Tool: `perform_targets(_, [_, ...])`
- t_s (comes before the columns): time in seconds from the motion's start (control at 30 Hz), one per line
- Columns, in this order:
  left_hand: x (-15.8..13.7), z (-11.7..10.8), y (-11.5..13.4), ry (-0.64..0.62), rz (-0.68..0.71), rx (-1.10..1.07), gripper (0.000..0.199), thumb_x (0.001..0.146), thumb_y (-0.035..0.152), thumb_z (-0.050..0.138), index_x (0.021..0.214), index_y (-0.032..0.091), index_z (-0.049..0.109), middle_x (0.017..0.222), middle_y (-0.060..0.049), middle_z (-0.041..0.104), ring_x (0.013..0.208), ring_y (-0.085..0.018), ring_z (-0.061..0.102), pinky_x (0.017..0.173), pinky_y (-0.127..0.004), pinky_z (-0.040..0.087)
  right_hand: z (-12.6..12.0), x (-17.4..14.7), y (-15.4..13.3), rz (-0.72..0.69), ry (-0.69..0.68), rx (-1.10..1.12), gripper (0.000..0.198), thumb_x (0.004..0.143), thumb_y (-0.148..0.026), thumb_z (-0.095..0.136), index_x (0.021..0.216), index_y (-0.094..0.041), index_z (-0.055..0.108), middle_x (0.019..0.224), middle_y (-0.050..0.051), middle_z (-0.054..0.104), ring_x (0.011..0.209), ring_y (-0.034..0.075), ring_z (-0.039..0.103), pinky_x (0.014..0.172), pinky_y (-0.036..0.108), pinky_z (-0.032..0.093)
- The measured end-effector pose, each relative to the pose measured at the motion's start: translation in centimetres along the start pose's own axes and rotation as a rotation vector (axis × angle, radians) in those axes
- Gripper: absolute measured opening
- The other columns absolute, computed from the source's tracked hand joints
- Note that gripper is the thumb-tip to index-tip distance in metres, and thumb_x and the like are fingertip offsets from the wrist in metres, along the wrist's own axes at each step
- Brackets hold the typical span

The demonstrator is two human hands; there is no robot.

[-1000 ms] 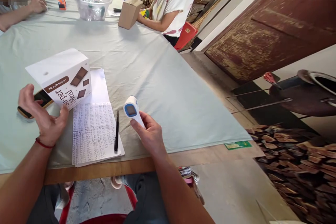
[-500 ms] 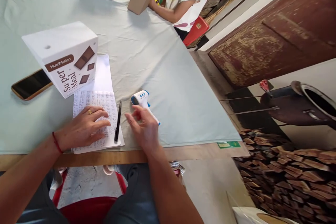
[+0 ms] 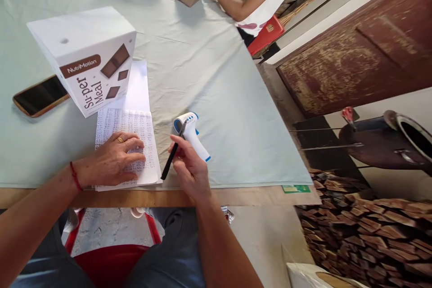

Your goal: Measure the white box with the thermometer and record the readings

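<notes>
Now right hand (image 3: 191, 168) fingers grasp the pen (image 3: 172, 155); left hand (image 3: 113, 159), released, flat on notebook (image 3: 135, 121).

The left hand (image 3: 113, 159) lies flat, palm down, fingers spread toward the right, forearm reaching in from the near left. The right hand (image 3: 189, 166) is raised slightly, grip pinched closed, its forearm angling in from near.

The white box (image 3: 88, 56) reads "NutriMotion" and "Su-per Meal"; the notebook's (image 3: 126, 144) handwriting is illegible

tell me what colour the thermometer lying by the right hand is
The thermometer is white with blue trim at the head and the handle's end, seen in the head view.
</notes>
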State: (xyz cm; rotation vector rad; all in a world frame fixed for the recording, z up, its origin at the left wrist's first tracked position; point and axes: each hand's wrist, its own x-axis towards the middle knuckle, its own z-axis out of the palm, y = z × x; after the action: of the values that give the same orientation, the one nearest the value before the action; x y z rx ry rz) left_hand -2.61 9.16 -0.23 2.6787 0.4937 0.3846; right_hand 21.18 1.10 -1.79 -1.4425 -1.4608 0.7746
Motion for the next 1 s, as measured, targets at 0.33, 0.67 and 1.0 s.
perform_targets(0.33, [0.1, -0.1, 0.4, -0.020, -0.029, -0.036, 0.029, 0.088, 0.031, 0.067, 0.116, 0.022, 0.066, 0.127, -0.012, 0.058, 0.126, -0.034, 0.048, 0.107, -0.049, 0.036, 1.7, -3.3, -1.4, -0.017, 0.175, 0.368, 0.044, 0.098, -0.064, 0.045, 0.107, -0.026, 0.065, 0.078, 0.002, 0.058, 0.073, 0.019, 0.057, 0.074, 0.037, 0.049])
perform_targets(0.67, [0.2, -0.3, 0.6, -0.053, -0.026, -0.043, 0.027, 0.091, 0.032, 0.065, 0.115, 0.021, 0.066, 0.127, -0.013, 0.057, 0.126, -0.032, 0.047, 0.108, -0.049, 0.035, 2.2, -3.1, -1.4, 0.224, 0.166, 0.240, 0.010, 0.083, -0.027, 0.060, 0.077, -0.020, 0.065, 0.057, -0.003, 0.058, 0.049, 0.012, 0.051, 0.049, 0.024, 0.042])
perform_targets(1.0, [0.2, -0.1, 0.6, -0.045, -0.025, -0.030, 0.028, 0.088, 0.031, 0.069, 0.114, 0.021, 0.066, 0.127, -0.012, 0.057, 0.124, -0.032, 0.048, 0.108, -0.048, 0.035, 2.8, -2.7, -1.8, 0.103, 0.151, 0.012, 0.006, 0.074, -0.019, 0.061, 0.077, -0.020, 0.066, 0.062, -0.002, 0.064, 0.048, 0.010, 0.053, 0.046, 0.021, 0.042])
